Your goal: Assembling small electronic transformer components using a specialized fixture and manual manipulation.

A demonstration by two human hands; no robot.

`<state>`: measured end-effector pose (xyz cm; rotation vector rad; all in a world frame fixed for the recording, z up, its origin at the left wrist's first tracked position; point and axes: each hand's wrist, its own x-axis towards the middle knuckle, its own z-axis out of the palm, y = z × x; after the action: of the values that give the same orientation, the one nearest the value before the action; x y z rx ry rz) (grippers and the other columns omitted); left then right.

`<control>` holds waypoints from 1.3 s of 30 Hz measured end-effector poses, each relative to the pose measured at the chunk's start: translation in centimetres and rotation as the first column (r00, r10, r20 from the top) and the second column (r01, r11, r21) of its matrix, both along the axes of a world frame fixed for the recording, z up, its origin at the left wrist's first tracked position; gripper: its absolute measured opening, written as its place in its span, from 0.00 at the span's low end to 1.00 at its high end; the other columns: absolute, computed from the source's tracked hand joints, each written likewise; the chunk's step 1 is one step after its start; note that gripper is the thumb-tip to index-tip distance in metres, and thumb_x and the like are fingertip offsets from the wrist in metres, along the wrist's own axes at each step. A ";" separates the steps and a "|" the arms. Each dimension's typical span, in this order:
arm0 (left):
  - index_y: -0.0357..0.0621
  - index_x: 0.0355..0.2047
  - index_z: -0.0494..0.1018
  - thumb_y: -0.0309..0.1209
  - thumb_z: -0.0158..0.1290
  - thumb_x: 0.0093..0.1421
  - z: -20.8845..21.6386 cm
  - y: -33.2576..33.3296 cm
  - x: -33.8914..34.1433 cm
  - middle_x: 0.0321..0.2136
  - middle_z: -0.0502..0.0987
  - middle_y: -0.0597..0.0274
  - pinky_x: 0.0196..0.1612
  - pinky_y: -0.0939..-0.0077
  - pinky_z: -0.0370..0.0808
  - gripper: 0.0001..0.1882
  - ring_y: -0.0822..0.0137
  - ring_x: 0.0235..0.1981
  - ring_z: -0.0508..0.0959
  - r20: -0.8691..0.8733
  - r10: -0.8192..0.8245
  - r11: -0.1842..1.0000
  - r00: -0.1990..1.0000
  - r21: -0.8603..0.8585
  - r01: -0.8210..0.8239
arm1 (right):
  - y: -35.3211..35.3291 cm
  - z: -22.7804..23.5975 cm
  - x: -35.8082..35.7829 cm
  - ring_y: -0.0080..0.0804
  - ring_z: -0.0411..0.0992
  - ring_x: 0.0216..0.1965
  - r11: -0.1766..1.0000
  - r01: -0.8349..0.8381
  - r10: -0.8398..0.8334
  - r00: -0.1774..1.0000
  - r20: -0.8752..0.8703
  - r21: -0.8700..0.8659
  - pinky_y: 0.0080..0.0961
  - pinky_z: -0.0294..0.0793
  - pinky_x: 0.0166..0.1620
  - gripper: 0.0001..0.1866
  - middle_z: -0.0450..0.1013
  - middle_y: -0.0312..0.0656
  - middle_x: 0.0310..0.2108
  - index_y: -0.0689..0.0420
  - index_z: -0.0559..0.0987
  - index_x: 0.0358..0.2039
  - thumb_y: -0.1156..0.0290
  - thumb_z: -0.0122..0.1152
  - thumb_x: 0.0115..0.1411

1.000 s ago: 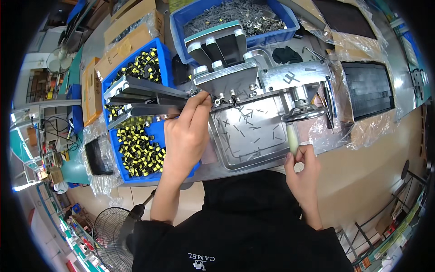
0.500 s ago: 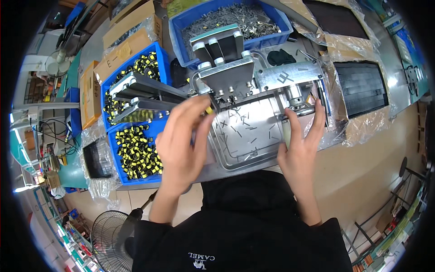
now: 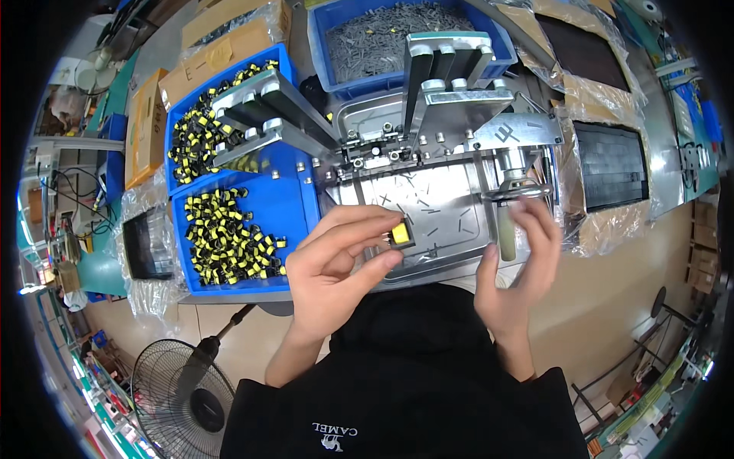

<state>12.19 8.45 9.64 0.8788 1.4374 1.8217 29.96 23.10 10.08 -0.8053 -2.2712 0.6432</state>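
Note:
My left hand [image 3: 336,264] pinches a small yellow-and-black transformer [image 3: 401,233] between thumb and fingers, over the near side of a metal tray [image 3: 451,256]. Thin dark strips [image 3: 428,210] lie scattered in that tray. My right hand [image 3: 521,264] holds nothing; its thumb and bent fingers are apart, and the fingertips are slightly blurred. They are just below the round metal wheel [image 3: 520,191] of a bench fixture [image 3: 375,153], beside a pale greenish handle [image 3: 506,233]. Upright metal guides [image 3: 287,107] rise from the fixture's left and middle.
Two blue bins [image 3: 294,222] of similar yellow-and-black parts stand at left. A larger blue bin [image 3: 321,46] of grey pieces sits at the back. Cartons with dark contents [image 3: 612,164] and plastic film are at right. A black fan [image 3: 183,390] stands on the floor at lower left.
My left hand has come back from the fixture toward me and rightward, with the transformer now plainly visible. My right hand has dropped off the wheel area, its fingers more bent.

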 end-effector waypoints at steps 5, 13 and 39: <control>0.22 0.53 0.73 0.08 0.61 0.55 0.4 -0.2 1.2 0.52 0.74 0.42 0.50 0.72 0.81 0.24 0.62 0.45 0.81 0.087 0.018 1.000 0.996 -0.019 -0.016 | -1.6 0.6 -1.8 0.40 0.77 0.47 0.683 -0.452 0.248 0.883 -0.400 -0.574 0.32 0.75 0.53 0.26 0.74 0.53 0.53 0.67 0.75 0.55 0.80 0.66 0.55; 0.23 0.53 0.72 0.08 0.60 0.55 0.3 0.2 1.8 0.52 0.75 0.43 0.51 0.71 0.80 0.23 0.61 0.48 0.81 0.226 -0.077 0.997 0.971 0.029 0.072 | -2.1 0.5 -2.0 0.30 0.76 0.45 0.612 -0.466 0.163 0.865 -0.475 -0.639 0.25 0.76 0.50 0.21 0.74 0.47 0.47 0.68 0.77 0.53 0.86 0.66 0.58; 0.26 0.46 0.75 0.17 0.58 0.62 0.4 1.2 2.9 0.51 0.77 0.33 0.47 0.66 0.83 0.12 0.57 0.45 0.84 0.373 -0.046 0.996 0.927 -0.054 0.071 | -1.7 -1.0 0.0 0.32 0.77 0.49 0.248 -0.539 -0.052 0.822 -0.567 -0.805 0.29 0.78 0.55 0.14 0.75 0.50 0.48 0.70 0.71 0.53 0.85 0.56 0.67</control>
<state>15.07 9.62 10.06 0.5011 1.2087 1.7697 29.97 21.39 9.12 -0.5932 -1.2975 2.2569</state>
